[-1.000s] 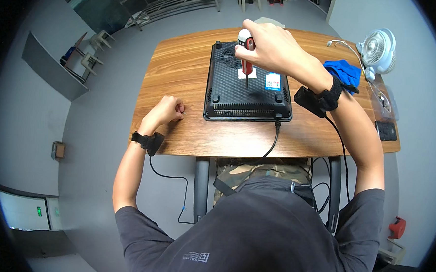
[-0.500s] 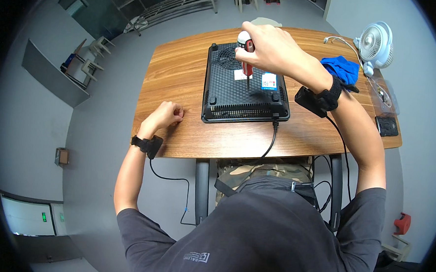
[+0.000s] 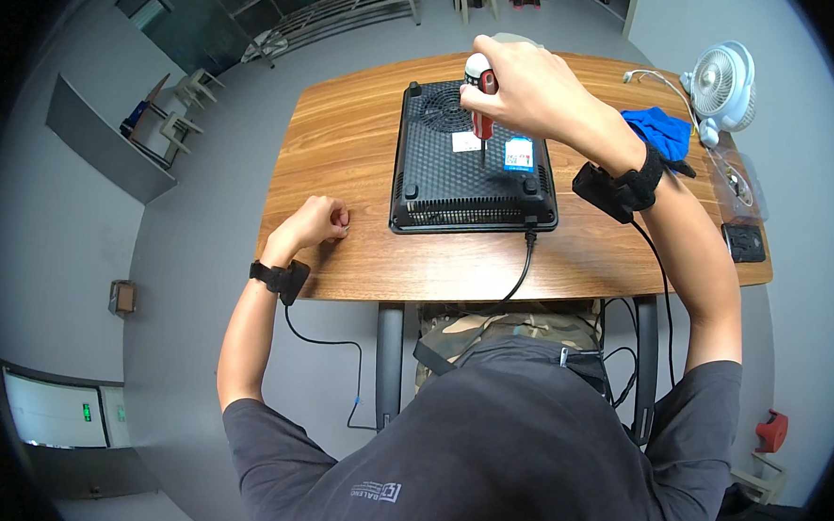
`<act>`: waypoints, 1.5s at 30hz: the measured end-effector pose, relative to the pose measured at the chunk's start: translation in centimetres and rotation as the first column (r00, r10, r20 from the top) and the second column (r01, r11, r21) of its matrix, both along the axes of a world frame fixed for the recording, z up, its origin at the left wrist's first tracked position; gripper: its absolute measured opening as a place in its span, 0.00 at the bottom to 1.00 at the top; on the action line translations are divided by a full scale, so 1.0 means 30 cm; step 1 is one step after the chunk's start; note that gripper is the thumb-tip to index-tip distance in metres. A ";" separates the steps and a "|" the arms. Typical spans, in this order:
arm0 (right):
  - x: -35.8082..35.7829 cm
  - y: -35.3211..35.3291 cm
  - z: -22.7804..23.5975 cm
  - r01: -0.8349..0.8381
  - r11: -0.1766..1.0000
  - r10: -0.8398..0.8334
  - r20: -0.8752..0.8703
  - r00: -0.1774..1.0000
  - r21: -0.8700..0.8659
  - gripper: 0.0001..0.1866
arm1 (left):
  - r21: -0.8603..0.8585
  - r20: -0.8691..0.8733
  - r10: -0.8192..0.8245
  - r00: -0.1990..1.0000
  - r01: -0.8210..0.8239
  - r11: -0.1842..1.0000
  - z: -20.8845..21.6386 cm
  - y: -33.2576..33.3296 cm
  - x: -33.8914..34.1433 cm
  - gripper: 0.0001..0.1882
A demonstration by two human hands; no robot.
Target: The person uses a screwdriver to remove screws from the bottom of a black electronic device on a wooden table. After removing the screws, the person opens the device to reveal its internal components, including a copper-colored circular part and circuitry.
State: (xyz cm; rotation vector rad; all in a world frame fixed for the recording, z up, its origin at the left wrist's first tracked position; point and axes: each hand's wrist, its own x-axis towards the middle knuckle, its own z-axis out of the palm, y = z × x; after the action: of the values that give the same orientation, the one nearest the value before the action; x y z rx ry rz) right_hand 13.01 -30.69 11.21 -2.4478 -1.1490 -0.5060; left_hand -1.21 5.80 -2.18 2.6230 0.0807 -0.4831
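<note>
My right hand (image 3: pixel 530 87) is wrapped round the handle of a screwdriver (image 3: pixel 483 124), which is red with a white end. Its thin shaft points down at the underside of a black induction cooker (image 3: pixel 440 172). The cooker lies bottom up, showing a round fan grille, small feet and two stickers. Whether the tip sits in a screw hole is too small to tell. My left hand (image 3: pixel 313 225) rests on the table left of the cooker with its fingers curled together. Anything pinched between those fingers is too small to make out.
A black power cord (image 3: pixel 520 271) runs from the cooker over the near edge of the wooden table (image 3: pixel 334 124). To the right are a blue cloth (image 3: pixel 661 134), a white fan (image 3: pixel 721 88), a clear plastic box (image 3: pixel 743 197) and a black phone-like slab (image 3: pixel 742 244).
The whole view has shifted slightly. My right hand and the screwdriver sit a touch farther right over the cooker. My left hand stays in its place, still closed.
</note>
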 end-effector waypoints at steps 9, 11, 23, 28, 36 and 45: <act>0.056 -0.053 0.081 0.024 1.000 -0.024 0.043 0.999 -0.010 0.20 | 0.199 0.125 -0.064 0.990 0.038 0.979 0.181 -0.009 0.071 0.15; 0.105 -0.068 0.093 0.039 0.999 -0.041 0.071 0.997 0.036 0.21 | 0.227 0.138 -0.080 0.987 0.047 0.973 0.242 -0.058 0.113 0.16; 0.389 -0.188 0.128 0.163 0.986 -0.162 0.058 0.985 -0.022 0.23 | 0.121 0.366 -0.340 0.866 0.319 0.940 0.402 -0.519 0.623 0.16; 0.553 -0.233 0.057 0.176 0.980 -0.182 0.053 0.982 0.096 0.22 | -0.003 0.445 -0.343 0.827 0.385 0.923 0.393 -0.671 0.862 0.18; 0.749 -0.190 -0.037 0.064 0.984 -0.067 0.014 0.998 0.169 0.20 | -0.215 0.509 -0.336 0.793 0.495 0.842 0.265 -0.739 1.116 0.18; 0.889 -0.132 -0.138 -0.002 0.994 0.008 -0.049 0.999 0.110 0.22 | -0.188 0.387 -0.288 0.876 0.381 0.905 0.281 -0.757 1.223 0.10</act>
State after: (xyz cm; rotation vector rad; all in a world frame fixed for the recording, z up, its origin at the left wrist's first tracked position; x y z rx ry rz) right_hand 39.67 -34.66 7.08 -2.3495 -1.0781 -0.4908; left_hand 35.49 -16.92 6.25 2.4211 -0.5324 -0.1150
